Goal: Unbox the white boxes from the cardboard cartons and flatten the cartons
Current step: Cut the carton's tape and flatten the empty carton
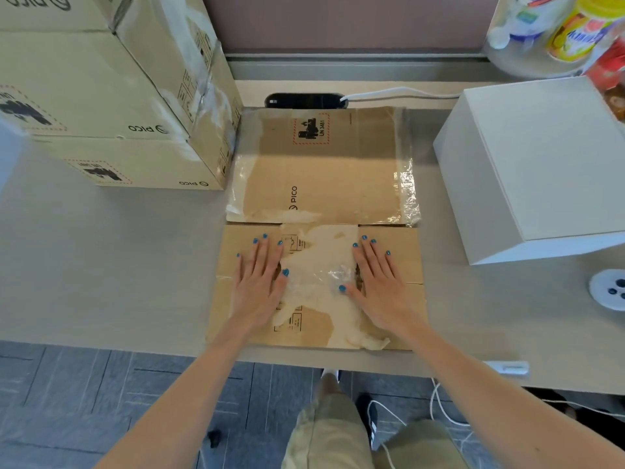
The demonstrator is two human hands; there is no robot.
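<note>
Khaki shorts (324, 434) and a black shoe (372, 418) show just under the table (101, 265) edge, over grey floor tiles. From there two bare forearms reach up onto a flattened carton (321, 170) that lies flat on the tabletop, straight in front of the person.

The left hand (258, 282) and right hand (378, 286) both rest palm-down on the near panel of the carton. Their fingers are straight and spread, gripping nothing, pressing on the cardboard either side of a patch of torn tape (321, 269). The far panel shows a printed logo and a red-dashed shipping mark, with loose clear tape along its right edge.

Well to the right stands a closed white box (541, 157), apart from the carton. To the left, a stack of sealed cartons (84, 96) sits with its corner just beside the flattened one. Behind the carton a black cable port (304, 100) is set in the table, with a white cable (399, 93) running from it to the right. A plastic bag (527, 32) of groceries stands in the far right corner.
</note>
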